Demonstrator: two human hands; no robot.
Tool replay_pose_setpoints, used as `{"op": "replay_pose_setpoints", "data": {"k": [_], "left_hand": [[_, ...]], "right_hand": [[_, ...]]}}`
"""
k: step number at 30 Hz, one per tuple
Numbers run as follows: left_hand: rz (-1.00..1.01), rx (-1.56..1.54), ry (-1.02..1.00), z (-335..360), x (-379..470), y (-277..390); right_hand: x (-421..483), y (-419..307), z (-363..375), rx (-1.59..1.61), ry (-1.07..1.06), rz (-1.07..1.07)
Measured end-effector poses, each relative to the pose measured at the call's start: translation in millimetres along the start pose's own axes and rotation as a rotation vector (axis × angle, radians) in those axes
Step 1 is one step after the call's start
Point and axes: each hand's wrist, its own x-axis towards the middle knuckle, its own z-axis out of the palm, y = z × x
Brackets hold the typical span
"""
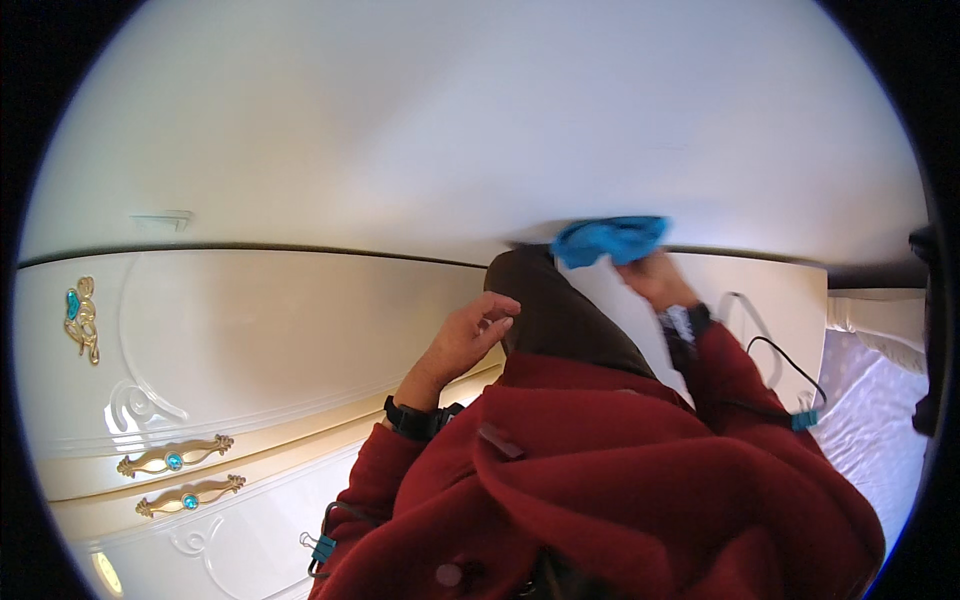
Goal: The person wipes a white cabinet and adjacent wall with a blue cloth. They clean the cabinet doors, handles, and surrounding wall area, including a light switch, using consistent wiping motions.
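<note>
A blue cloth (611,238) is gripped in my right hand (656,277), which is slightly blurred. The cloth lies against the lower part of a large, smooth white surface (450,127), near its dark lower edge. My left hand (474,334) is beside my dark-clad leg, fingers loosely curled and apart, with nothing in it. Both wrists wear black bands, and both arms are in red sleeves.
Glossy cream cabinet fronts (300,322) with gold, blue-stoned handles (176,459) stand at the left. A white wall plate (161,219) is at the upper left. Black cables clipped to my sleeves hang on both sides. White patterned bedding (870,420) lies at the right.
</note>
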Motion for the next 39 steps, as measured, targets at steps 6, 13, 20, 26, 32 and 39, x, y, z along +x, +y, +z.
{"op": "replay_pose_setpoints", "data": {"k": [6, 13, 20, 26, 32, 39], "left_hand": [[0.09, -0.051, -0.056, 11.4, 12.7, -4.4], [0.069, -0.061, -0.134, 15.3, 33.8, -6.4], [0.097, -0.054, -0.029, 0.1, 15.1, -15.7], [0.092, -0.103, -0.035, 5.4, 10.2, -24.3], [0.169, -0.201, -0.017, 6.7, 5.7, -42.0], [0.118, -0.235, 0.019, 5.2, 1.3, -55.9]], "right_hand": [[-94.2, -81.7, -189.6, 1.225, 0.53, -0.192], [-42.0, -86.9, -78.6, 1.085, 0.154, 0.004], [44.9, -162.6, -31.5, 0.603, 0.004, -0.224], [43.3, -304.7, -80.5, 0.877, -0.147, -0.554], [3.6, -173.2, -33.3, 0.863, 0.211, -0.123], [-10.3, -255.3, -148.9, 0.513, 0.358, -0.497]]}}
